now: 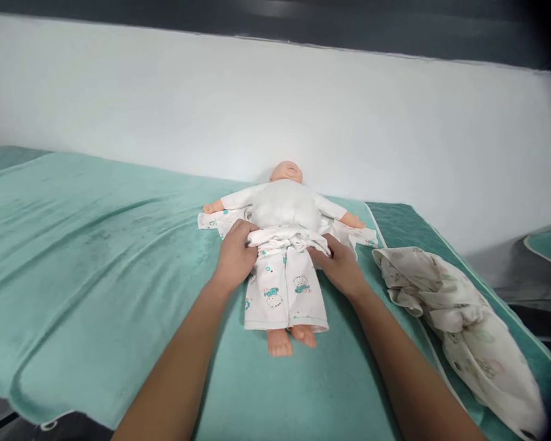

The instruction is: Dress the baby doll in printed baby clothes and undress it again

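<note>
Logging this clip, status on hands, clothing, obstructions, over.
Left hand and right hand gripping printed trousers at waist, one each side. Doll face up, feet showing below. Bundled cloth off right, not blocking hands.

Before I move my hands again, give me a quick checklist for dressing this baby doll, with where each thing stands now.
1. Left hand gripping the waistband: ok.
2. Right hand gripping the opposite side: ok.
3. Feet out through the hems of the printed trousers: ok, both show.
4. Waistband smooth and flat: not ok, it is bunched.
5. Back of the waistband, under the doll: cannot tell, hidden.
6. Doll's arms in the printed top's sleeves: not ok, the top lies spread beneath them.
</note>
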Motion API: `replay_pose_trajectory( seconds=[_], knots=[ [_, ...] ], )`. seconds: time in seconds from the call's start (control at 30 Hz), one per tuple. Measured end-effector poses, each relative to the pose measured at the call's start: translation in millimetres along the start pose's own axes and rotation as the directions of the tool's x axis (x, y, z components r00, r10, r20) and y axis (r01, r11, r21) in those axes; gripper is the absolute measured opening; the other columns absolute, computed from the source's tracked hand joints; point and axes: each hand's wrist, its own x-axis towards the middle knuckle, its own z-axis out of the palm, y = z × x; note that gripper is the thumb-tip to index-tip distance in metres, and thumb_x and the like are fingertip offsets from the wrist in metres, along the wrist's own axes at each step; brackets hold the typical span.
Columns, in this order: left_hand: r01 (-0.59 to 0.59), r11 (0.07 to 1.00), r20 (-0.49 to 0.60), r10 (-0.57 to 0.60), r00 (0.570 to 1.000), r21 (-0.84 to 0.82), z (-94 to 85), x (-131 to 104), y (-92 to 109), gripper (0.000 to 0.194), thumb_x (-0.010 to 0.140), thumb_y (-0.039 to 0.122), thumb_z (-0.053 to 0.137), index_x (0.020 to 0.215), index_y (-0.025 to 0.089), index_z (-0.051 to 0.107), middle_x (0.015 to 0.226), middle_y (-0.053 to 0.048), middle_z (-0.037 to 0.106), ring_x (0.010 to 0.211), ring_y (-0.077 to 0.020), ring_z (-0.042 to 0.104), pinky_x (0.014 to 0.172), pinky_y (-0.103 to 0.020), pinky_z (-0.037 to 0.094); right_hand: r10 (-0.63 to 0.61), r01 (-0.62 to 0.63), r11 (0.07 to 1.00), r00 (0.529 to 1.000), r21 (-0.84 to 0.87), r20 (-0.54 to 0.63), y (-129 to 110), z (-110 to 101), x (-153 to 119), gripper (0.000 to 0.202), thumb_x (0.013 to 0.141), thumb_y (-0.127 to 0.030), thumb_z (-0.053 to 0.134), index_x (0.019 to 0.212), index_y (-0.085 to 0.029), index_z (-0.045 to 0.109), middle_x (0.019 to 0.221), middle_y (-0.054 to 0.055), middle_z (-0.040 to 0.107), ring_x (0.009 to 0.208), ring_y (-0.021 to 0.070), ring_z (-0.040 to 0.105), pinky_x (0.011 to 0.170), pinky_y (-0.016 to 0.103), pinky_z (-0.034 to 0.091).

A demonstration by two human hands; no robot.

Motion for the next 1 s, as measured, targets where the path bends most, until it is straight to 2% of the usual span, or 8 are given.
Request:
replay_pose_trajectory(
  seconds=[0.17,0.3,0.43,0.53,0.63,0.73,0.87,1.0],
  knots=[
    [-0.042,0.999,0.007,0.043,0.999,-0.030,-8.5,-45.9,6.1,0.025,0.070,0.000,0.046,0.082,0.020,0.055,0.100,-0.002,0.051,0.096,-0.0169,0.053,0.085,-0.029,0.043,-0.212,0.210,0.977,0.973,0.027,0.096,11.0,-8.1,-1.3,0.028,0.086,-0.051,0.062,0.093,-0.023,0.061,0.096,0.002,0.060,0.098,0.0220,0.052,0.089,0.034,0.040],
    [-0.003,1.000,0.100,0.006,0.995,-0.023,-17.3,-84.0,13.6,0.023,0.080,0.006,0.048,0.095,0.021,0.056,0.112,-0.004,0.052,0.104,-0.0174,0.054,0.090,-0.030,0.044,-0.261,0.255,0.964,0.963,0.074,0.075,9.4,-8.0,-7.9,0.027,0.084,-0.049,0.066,0.091,-0.022,0.063,0.096,0.003,0.062,0.099,0.0224,0.054,0.090,0.034,0.041],
    [0.044,0.999,0.146,-0.040,0.989,-0.022,-21.6,-96.3,18.6,0.038,0.082,0.012,0.052,0.119,0.022,0.050,0.126,-0.006,0.051,0.118,-0.0204,0.051,0.100,-0.034,0.042,-0.196,0.185,0.977,0.975,0.107,0.101,-4.0,-7.6,-36.6,0.033,0.087,-0.052,0.061,0.081,-0.020,0.061,0.081,0.000,0.059,0.080,0.0182,0.053,0.075,0.030,0.043],
    [0.060,0.998,0.145,-0.058,0.988,-0.010,-21.9,-95.1,18.9,0.041,0.082,0.014,0.053,0.122,0.022,0.048,0.127,-0.007,0.051,0.118,-0.0215,0.051,0.102,-0.036,0.042,-0.114,0.096,0.989,0.979,0.110,0.169,-13.6,-5.3,-71.4,0.039,0.089,-0.056,0.056,0.076,-0.019,0.058,0.074,-0.002,0.056,0.072,0.0165,0.051,0.066,0.028,0.041],
    [0.041,0.998,0.142,-0.035,0.989,-0.039,-21.7,-94.2,18.5,0.036,0.082,0.014,0.050,0.118,0.021,0.050,0.121,-0.006,0.053,0.113,-0.0201,0.052,0.099,-0.034,0.042,-0.088,0.062,0.986,0.981,0.152,0.172,-17.7,-3.2,-98.9,0.038,0.086,-0.058,0.060,0.092,-0.020,0.059,0.086,0.000,0.060,0.080,0.0188,0.054,0.072,0.030,0.045],
    [0.042,0.997,0.122,-0.033,0.992,-0.068,-23.6,-96.8,19.9,0.030,0.082,0.013,0.049,0.111,0.020,0.052,0.115,-0.006,0.054,0.107,-0.0188,0.053,0.096,-0.033,0.043,-0.161,0.111,0.959,0.970,0.261,0.180,-19.8,-3.5,-111.3,0.069,0.077,-0.061,0.070,0.129,-0.022,0.047,0.120,0.008,0.056,0.110,0.0261,0.054,0.094,0.038,0.046],
    [0.073,0.987,0.214,-0.041,0.976,-0.146,-36.7,-105.5,22.9,0.032,0.086,0.022,0.055,0.117,0.020,0.051,0.122,-0.006,0.053,0.110,-0.0191,0.052,0.098,-0.034,0.044,-0.262,0.211,0.957,0.925,0.200,0.276,-24.1,0.3,-120.6,0.114,0.061,-0.064,0.082,0.150,-0.026,0.023,0.146,0.014,0.033,0.139,0.0346,0.031,0.116,0.049,0.029],
    [0.044,0.977,0.383,0.040,0.923,-0.209,-54.5,-116.3,23.2,0.083,0.078,0.041,0.073,0.147,0.028,0.029,0.148,-0.009,0.038,0.134,-0.0254,0.042,0.113,-0.041,0.036,-0.209,0.191,0.976,0.954,0.104,0.213,-28.4,10.4,-128.5,0.129,0.051,-0.057,0.090,0.152,-0.026,0.016,0.150,0.017,0.022,0.144,0.0375,0.023,0.118,0.054,0.024]
  ],
)
